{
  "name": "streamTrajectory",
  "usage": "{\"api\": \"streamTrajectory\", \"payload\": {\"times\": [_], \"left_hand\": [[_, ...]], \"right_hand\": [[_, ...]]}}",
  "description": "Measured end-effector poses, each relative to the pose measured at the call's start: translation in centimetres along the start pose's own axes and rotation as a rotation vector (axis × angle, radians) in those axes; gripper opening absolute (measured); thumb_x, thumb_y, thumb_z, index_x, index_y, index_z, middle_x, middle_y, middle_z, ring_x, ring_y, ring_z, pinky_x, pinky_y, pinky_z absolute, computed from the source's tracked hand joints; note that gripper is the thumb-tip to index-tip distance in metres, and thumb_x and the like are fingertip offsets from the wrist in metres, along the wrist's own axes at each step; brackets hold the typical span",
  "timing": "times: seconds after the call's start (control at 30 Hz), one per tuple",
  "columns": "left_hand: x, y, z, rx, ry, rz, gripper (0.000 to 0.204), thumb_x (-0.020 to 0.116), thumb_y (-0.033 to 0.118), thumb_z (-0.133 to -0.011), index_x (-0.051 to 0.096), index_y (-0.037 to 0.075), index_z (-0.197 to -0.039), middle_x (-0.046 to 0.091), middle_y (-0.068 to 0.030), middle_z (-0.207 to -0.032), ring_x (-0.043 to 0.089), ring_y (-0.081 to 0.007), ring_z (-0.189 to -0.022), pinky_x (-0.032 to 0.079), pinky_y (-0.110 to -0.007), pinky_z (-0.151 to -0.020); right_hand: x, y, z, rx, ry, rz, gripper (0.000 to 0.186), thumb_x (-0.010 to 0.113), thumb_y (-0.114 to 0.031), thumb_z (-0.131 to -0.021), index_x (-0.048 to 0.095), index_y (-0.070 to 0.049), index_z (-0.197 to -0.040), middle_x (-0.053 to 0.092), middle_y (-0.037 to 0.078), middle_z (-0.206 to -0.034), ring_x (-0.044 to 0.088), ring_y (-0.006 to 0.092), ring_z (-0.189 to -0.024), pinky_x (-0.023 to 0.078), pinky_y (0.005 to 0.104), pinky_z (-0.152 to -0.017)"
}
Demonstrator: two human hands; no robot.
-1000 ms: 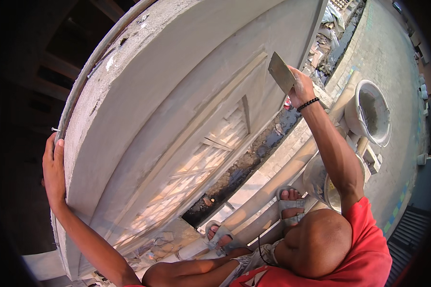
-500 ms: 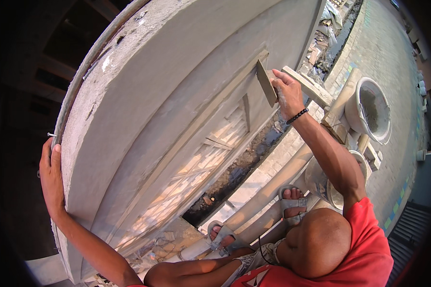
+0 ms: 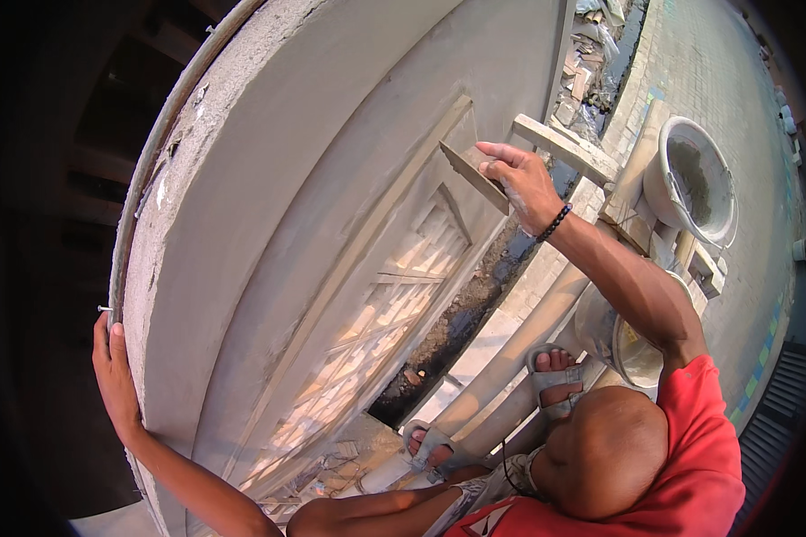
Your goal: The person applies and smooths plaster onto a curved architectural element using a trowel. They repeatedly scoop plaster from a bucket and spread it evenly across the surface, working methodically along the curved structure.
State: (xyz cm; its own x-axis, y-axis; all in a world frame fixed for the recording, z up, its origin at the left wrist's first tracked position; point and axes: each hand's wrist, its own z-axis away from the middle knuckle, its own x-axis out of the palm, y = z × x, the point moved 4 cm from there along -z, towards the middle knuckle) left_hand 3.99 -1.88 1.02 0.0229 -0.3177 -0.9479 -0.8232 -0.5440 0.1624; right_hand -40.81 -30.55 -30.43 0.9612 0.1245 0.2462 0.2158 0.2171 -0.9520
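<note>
A pale grey plastered wall [image 3: 260,224] with a curved top slants across the view, with a raised frame and recessed latticed panel [image 3: 394,313] on its face. My left hand [image 3: 116,376] grips the rough top edge at the left, just below a protruding nail [image 3: 104,309]. My right hand [image 3: 524,188] pinches a thin, flat metal blade [image 3: 470,170], like a trowel, at the upper corner of the panel frame; I cannot make out whether the blade touches the plaster.
I squat in sandals [image 3: 546,380] on round poles [image 3: 519,340] above a dark drain [image 3: 407,376]. A bucket of grey mix [image 3: 667,157] and a second bucket [image 3: 600,318] sit right, near a board [image 3: 564,143]. A paved lane [image 3: 716,72] runs beyond.
My right hand and blade have moved left and down onto the panel frame, the blade now slanting more. My left hand stays on the edge; the view has shifted a little.
</note>
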Motion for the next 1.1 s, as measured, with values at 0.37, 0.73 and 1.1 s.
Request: {"api": "streamTrajectory", "payload": {"times": [0.37, 0.73, 1.1], "left_hand": [[-0.2, 0.1, -0.1, -0.006, -0.042, 0.040, 0.057, 0.047, 0.042, -0.106, 0.050, -0.003, -0.141, 0.060, -0.0180, -0.131, 0.055, -0.0267, -0.121, 0.036, -0.036, -0.109], [-0.5, 0.6, 0.2, -0.010, -0.081, 0.070, 0.052, 0.049, 0.037, -0.106, 0.052, -0.006, -0.135, 0.061, -0.0154, -0.119, 0.056, -0.0234, -0.109, 0.042, -0.035, -0.100], [-1.5, -2.4, -0.1, -0.084, -0.009, 0.029, 0.051, 0.051, 0.036, -0.105, 0.051, -0.004, -0.138, 0.060, -0.0129, -0.122, 0.056, -0.0222, -0.112, 0.042, -0.035, -0.101]], "right_hand": [[-1.0, -1.1, -2.3, 0.028, 0.168, -0.085, 0.050, 0.063, -0.008, -0.090, 0.053, 0.007, -0.136, 0.067, 0.011, -0.090, 0.062, 0.0133, -0.071, 0.048, 0.0284, -0.052], [-5.5, -3.6, -3.7, 0.091, -0.413, -0.095, 0.049, 0.062, -0.013, -0.095, 0.052, -0.002, -0.142, 0.067, 0.010, -0.121, 0.065, 0.0155, -0.108, 0.053, 0.0331, -0.091], [-7.4, -2.2, -10.4, 0.153, -0.568, -0.383, 0.043, 0.057, -0.011, -0.095, 0.054, 0.000, -0.137, 0.065, 0.009, -0.124, 0.064, 0.0154, -0.111, 0.053, 0.0323, -0.096]]}}
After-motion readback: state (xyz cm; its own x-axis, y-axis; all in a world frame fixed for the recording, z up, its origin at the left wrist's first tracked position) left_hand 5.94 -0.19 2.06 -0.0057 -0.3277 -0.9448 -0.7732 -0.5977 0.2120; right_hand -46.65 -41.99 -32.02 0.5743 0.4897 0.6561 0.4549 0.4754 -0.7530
